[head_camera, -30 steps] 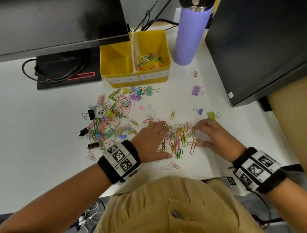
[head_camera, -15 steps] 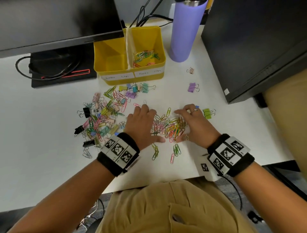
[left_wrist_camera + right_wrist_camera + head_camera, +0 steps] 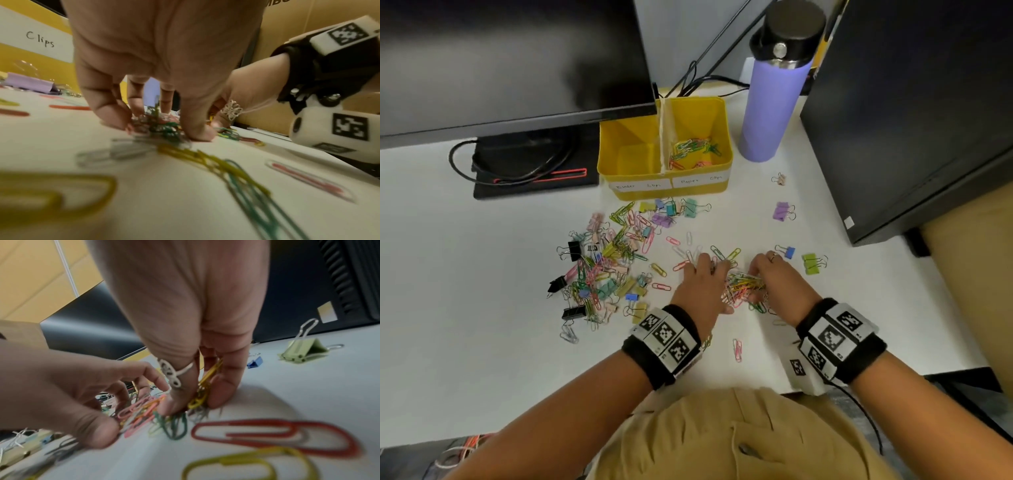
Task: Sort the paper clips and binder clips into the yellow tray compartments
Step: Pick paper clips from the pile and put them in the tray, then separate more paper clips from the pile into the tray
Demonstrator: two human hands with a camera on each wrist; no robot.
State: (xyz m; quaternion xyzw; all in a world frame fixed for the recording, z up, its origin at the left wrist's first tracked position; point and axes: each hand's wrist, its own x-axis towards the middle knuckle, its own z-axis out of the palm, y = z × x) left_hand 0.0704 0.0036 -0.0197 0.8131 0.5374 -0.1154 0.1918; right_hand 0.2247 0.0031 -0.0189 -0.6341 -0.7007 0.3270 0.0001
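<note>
Coloured wire paper clips (image 3: 743, 284) lie bunched in a small heap on the white table (image 3: 482, 274), near its front edge, pointing every way with no common long axis. The left hand (image 3: 703, 291) and right hand (image 3: 779, 286) close on the heap from either side, fingertips curled down and pinching the clips against the table. The yellow plastic tray (image 3: 664, 192) stands behind, its long side running left to right; its right compartment holds paper clips. Mixed binder clips (image 3: 602, 270) lie scattered to the left.
</note>
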